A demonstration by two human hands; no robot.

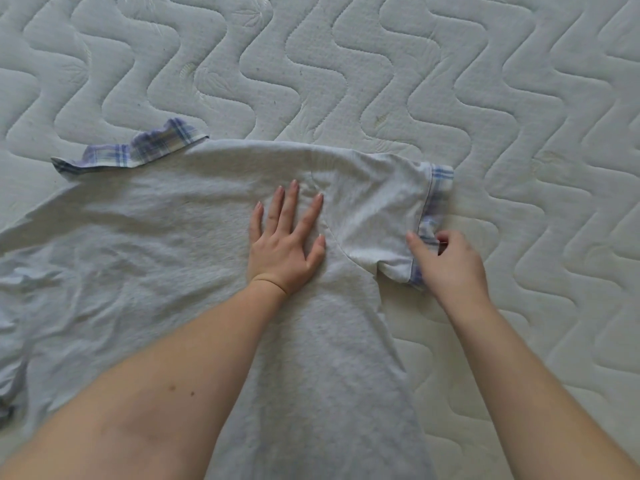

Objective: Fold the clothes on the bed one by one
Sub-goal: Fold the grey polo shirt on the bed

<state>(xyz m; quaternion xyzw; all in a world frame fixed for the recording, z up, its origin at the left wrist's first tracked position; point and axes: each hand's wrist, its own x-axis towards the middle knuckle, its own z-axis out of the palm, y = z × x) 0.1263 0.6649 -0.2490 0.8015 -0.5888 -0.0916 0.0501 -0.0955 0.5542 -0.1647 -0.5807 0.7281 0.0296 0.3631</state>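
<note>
A light grey short-sleeved shirt (145, 244) with a blue plaid collar (138, 150) lies spread face down on the mattress. My left hand (285, 240) presses flat on the shirt near the right shoulder seam, fingers straight and spread. The right sleeve (374, 216) points to the right and ends in a blue plaid cuff (438, 188). My right hand (450, 261) pinches the lower part of that cuff between thumb and fingers.
The white quilted mattress (346, 64) with a wavy stitch pattern fills the view around the shirt. The shirt's left side is wrinkled and runs off the left edge of the frame.
</note>
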